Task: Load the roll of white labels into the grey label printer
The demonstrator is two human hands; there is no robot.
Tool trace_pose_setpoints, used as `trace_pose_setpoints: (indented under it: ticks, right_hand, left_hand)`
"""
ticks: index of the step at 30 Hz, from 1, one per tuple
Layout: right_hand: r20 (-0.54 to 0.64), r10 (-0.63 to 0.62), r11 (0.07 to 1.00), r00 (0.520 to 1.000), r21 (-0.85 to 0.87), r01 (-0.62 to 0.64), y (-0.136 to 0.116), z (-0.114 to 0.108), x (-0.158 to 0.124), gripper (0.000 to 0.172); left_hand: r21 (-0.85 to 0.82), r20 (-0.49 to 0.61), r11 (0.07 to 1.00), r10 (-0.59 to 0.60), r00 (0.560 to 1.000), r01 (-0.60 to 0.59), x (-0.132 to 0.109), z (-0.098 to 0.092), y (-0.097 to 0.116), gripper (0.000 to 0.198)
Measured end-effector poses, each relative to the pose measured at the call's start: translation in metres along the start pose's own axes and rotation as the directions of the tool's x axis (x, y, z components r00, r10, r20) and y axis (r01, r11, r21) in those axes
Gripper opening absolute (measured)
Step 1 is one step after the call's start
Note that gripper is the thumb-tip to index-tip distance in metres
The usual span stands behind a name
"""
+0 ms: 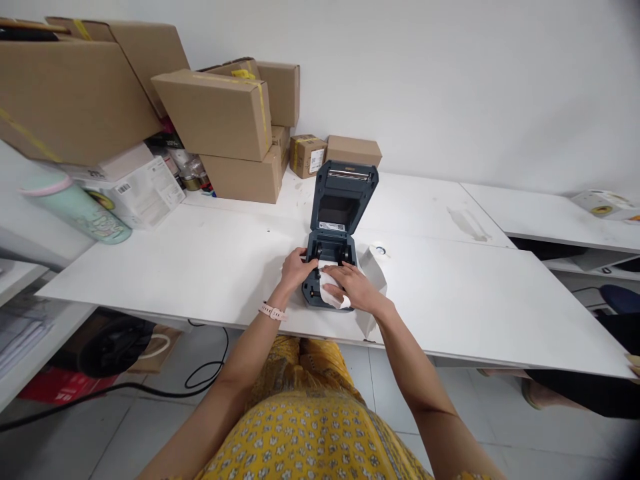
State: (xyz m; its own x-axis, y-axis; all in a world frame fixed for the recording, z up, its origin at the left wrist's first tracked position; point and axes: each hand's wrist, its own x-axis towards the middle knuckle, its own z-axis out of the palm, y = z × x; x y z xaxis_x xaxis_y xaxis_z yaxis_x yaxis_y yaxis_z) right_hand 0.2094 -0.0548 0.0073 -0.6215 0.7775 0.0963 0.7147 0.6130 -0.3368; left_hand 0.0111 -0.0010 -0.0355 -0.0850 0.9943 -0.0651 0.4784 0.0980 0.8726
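Note:
A dark grey label printer (pixel 336 220) sits on the white table (pixel 200 267) with its lid swung up. My left hand (pixel 296 268) rests on the printer's left front edge, fingers curled against the casing. My right hand (pixel 354 285) lies over the printer's open front, fingers pressing down on a strip of white label paper (pixel 327 292) that comes out of the bay. A loose length of the same paper hangs beside the printer on the right, running from a small white roll (pixel 377 252).
Stacked cardboard boxes (pixel 220 113) fill the back left of the table, with a mint-green bottle (pixel 80 208) at the far left. Cables (pixel 200 380) trail on the floor under the table. A second desk (pixel 550 217) adjoins at the right, holding a small box (pixel 603 203).

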Motion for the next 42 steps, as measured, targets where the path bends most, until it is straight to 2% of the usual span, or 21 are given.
trace_pose_setpoints:
  ticks: [4, 12, 16, 22, 29, 42]
  right_hand:
    - [-0.021, 0.04, 0.994, 0.999, -0.096, -0.042, -0.01, 0.003, -0.005, 0.045]
    - [-0.178, 0.069, 0.953, 0.982, -0.279, -0.117, -0.043, 0.028, -0.023, 0.047]
    - [-0.207, 0.095, 0.952, 0.974, -0.268, -0.15, -0.053, 0.036, -0.027, 0.047]
    - [-0.204, 0.127, 0.967, 0.971, -0.194, -0.167, -0.054, 0.035, -0.033, 0.046]
    - [-0.21, 0.115, 0.964, 0.971, -0.212, -0.16, -0.055, 0.031, -0.04, 0.046]
    - [-0.263, 0.093, 0.983, 0.96, -0.13, -0.13, -0.057, 0.034, -0.052, 0.042]
  left_hand:
    - [-0.01, 0.005, 1.0, -0.008, 1.0, 0.008, -0.001, -0.001, 0.002, 0.045]
    - [0.026, 0.003, 1.0, 0.003, 1.0, -0.003, -0.002, -0.004, 0.007, 0.043]
    - [0.02, 0.0, 1.0, 0.003, 1.0, -0.003, -0.003, -0.004, 0.009, 0.04]
    - [0.005, -0.015, 1.0, 0.004, 1.0, -0.004, -0.004, -0.001, 0.008, 0.041]
    - [-0.014, -0.008, 1.0, 0.008, 1.0, -0.008, -0.003, 0.0, 0.004, 0.041]
    - [-0.064, 0.021, 0.998, -0.008, 1.0, 0.01, -0.007, -0.001, 0.005, 0.045]
